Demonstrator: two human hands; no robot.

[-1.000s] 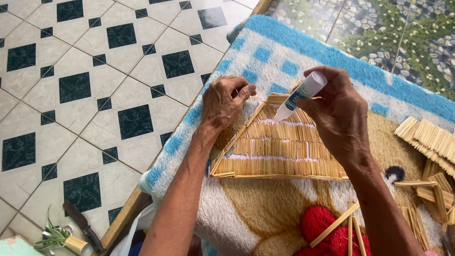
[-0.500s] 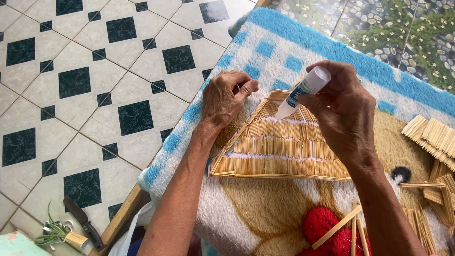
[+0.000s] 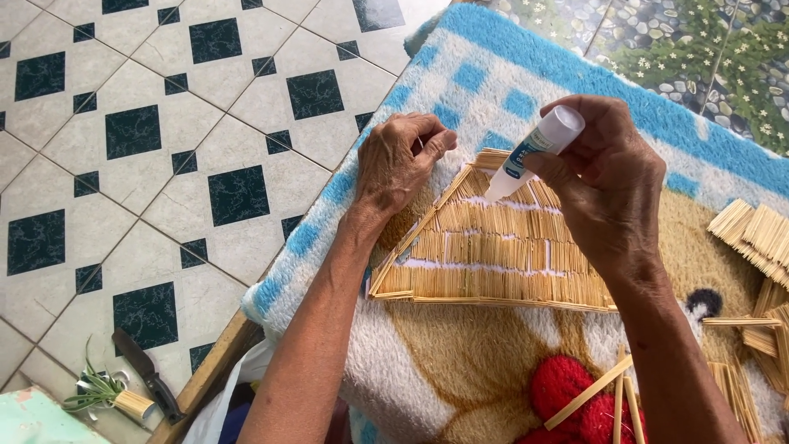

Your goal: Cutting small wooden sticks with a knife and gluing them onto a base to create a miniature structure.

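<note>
Glue tube (image 3: 538,150): right hand (image 3: 612,185) clenched round it, nozzle tipped down onto panel's 12 o'clock edge.
Stick panel (image 3: 493,259): left hand (image 3: 403,160) loosely curled, holding nothing, pinning its 10 o'clock edge steady.

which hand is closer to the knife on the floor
Left. The left hand rests at the stick panel's upper left edge, on the knife's side. The right hand, holding the glue bottle, is farther right.

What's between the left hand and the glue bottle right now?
In the head view, only the upper corner of the straw panel lies between the left hand and the glue bottle in the right hand.
</note>
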